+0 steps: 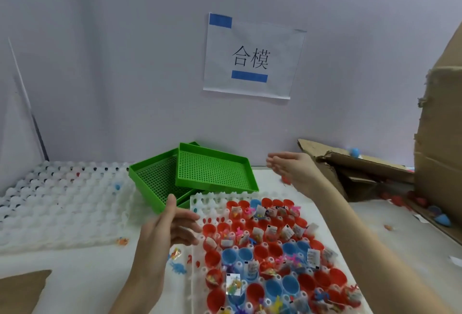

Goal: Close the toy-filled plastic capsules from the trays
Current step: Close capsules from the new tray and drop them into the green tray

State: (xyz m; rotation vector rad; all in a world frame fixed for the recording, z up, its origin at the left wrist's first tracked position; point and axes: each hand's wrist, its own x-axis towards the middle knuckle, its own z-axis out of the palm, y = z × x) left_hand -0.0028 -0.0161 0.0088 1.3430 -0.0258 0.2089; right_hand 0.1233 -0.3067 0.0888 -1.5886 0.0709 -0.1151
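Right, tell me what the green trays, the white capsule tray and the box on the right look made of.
Green trays: rigid moulded plastic, matte, perforated grid floor. White capsule tray: translucent, slightly glossy plastic, probably thin and formed into cups. Box: brown corrugated cardboard, torn ragged edges.

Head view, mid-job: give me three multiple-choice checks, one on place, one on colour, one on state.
1. Where do the green mesh trays sit?
A. behind the capsule tray
B. on the cardboard
C. in a hand

2. What colours are the open capsule halves?
A. green and yellow
B. red and blue
C. all white

3. What are the hands doing?
A. both grip capsules
B. the left hand grips a tray
C. both are open and hold nothing

Answers:
1. A: they lie by the wall, beyond the white capsule tray.
2. B: only red and blue cups show.
3. C: left hand and right hand hover with relaxed fingers.
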